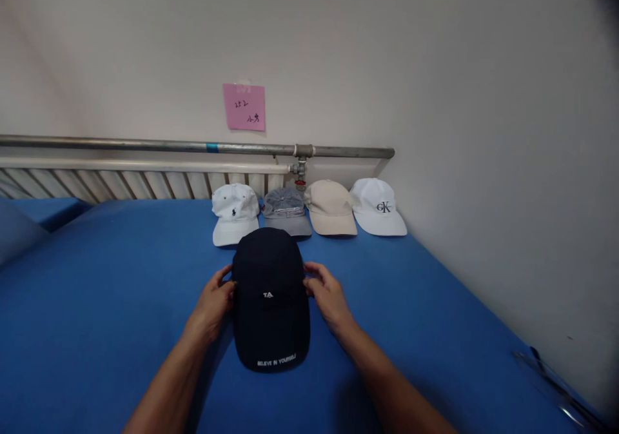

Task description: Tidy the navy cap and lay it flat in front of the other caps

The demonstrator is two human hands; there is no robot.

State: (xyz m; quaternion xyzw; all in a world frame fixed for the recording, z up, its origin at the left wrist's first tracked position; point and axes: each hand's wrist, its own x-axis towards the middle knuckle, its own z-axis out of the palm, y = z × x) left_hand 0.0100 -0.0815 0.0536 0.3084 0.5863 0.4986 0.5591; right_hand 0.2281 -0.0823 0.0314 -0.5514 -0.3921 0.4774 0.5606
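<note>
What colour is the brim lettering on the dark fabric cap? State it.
White; the brim lettering shows best in the head view.

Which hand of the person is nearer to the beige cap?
Right. The right hand, at the right side of the dark cap, is in front of the beige cap; the left hand, at the opposite side, is farther away.

On the left, the person's bare, slim-fingered left hand [211,305] met a bare, tapering left forearm [167,385] at a narrow wrist; on the right, the bare, slim-fingered right hand [331,298] met a bare, tapering right forearm [387,382]. Both forearms were smooth in outline, broader toward the near edge, uncovered throughout their visible length. The fingernails were too small to tell.
</note>
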